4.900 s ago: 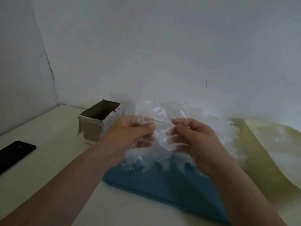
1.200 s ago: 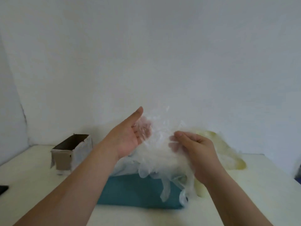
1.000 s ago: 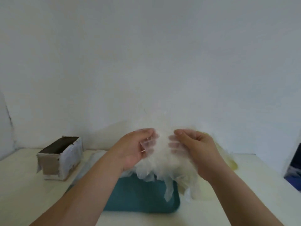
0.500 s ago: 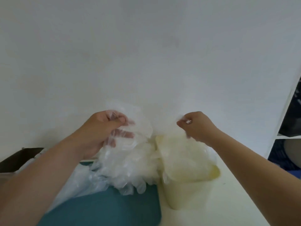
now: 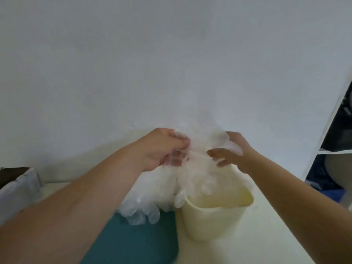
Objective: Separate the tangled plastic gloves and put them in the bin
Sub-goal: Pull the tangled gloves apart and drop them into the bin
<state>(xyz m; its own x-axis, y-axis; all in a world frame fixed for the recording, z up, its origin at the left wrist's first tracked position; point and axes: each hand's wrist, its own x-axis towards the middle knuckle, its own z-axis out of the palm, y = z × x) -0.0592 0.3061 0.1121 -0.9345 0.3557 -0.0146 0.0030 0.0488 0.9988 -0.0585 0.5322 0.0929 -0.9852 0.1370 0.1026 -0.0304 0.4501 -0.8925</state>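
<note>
So the plastic gloves (image 5: 167, 187) are one big see-through clump held up just above and to the left of the bin (image 5: 209, 223). The right part hangs over the bin's open mouth, and a few loose glove fingers dangle past its left rim. There's no way to count single gloves in there, it's all one crinkly blur.

There are two hands, both up at the top of the clump. The left hand (image 5: 160, 147) is above and left of the bin, knuckles up, with its fingers (image 5: 176, 159) curled in and pinching a bunch of the film. You can see the fingertips through the plastic. The right hand (image 5: 234, 155) is right over the bin, thumb pointing left toward the other hand and fingers fairly straight. A bit of glove lies over the back of it. I honestly can't tell whether it has actually nipped anything or is just poking in. Both forearms come in from the bottom corners, angled toward each other.

There's one bin, cream coloured, standing upright on the pale table (image 5: 266, 241). Touching its left side, or very nearly, is one teal mat (image 5: 137, 242), and the low end of the clump hangs over it. Well off to the bin's left is one cardboard box (image 5: 17, 183), half out of frame. To the right of the bin there's a white shelf unit (image 5: 331, 119).
</note>
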